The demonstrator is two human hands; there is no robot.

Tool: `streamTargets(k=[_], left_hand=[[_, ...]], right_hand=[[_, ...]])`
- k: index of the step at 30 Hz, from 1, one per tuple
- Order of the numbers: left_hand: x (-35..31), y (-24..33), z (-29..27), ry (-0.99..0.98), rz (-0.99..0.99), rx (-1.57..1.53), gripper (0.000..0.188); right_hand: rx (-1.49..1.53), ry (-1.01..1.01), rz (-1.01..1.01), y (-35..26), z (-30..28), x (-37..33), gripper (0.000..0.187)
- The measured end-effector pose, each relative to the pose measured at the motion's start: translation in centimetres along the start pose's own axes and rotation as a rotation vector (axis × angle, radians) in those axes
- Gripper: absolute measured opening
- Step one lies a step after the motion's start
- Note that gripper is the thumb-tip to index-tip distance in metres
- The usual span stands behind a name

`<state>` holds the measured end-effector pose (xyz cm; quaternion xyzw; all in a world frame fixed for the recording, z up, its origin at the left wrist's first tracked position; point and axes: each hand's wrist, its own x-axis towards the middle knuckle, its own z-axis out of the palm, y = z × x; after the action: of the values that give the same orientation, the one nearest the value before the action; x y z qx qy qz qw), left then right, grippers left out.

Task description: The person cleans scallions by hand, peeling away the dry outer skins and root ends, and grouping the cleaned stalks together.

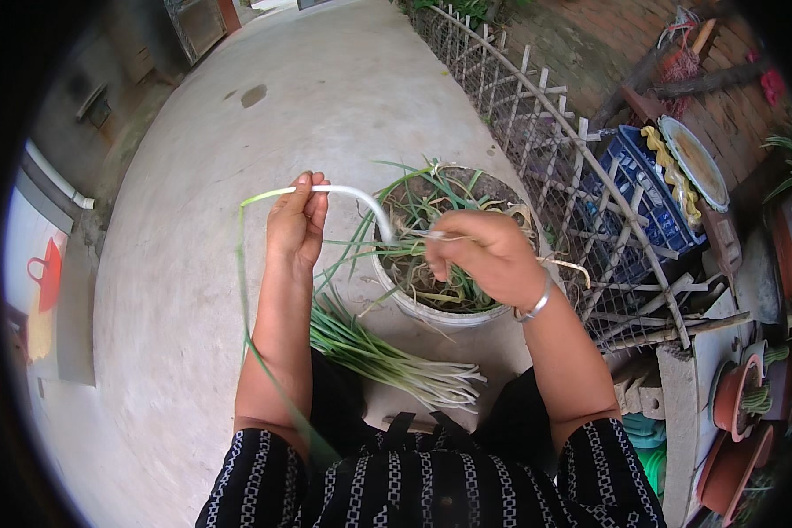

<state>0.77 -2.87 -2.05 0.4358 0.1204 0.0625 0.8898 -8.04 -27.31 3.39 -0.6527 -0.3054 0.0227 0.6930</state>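
Observation:
My left hand pinches a long green onion between thumb and fingers. Its white stalk bends over to the right and down, while the green leaf trails left and falls along my left forearm. Over a white bucket, my right hand is closed with a thin pale strand between its fingertips, by the onion's root end; that strand looks like a peeled skin or root. Green scraps and withered leaves fill the bucket. On the ground between my knees lies a bunch of green onions, white ends pointing right.
A lattice stick fence runs along the right. Behind it stand a blue crate and a round tray. Potted cacti sit at the lower right. Concrete ground stretches ahead and left, with a wall at far left.

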Motion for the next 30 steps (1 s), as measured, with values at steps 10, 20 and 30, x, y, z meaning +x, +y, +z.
streamTargets(k=[10,20,30], left_hand=[[-4.4,0.0,1.9,-0.181,-0.025,0.272,0.022],[-15.0,-2.6,7.9,-0.540,-0.509,0.308,0.027],[-13.2,4.5,14.9,-0.764,0.530,1.415,0.011]], right_hand=[[-1.180,0.153,-0.127,7.9,-5.7,-1.0,0.036],[-0.161,0.051,-0.067,7.1,1.3,1.2,0.020],[0.126,0.091,0.078,-0.1,-0.4,-0.2,0.017]])
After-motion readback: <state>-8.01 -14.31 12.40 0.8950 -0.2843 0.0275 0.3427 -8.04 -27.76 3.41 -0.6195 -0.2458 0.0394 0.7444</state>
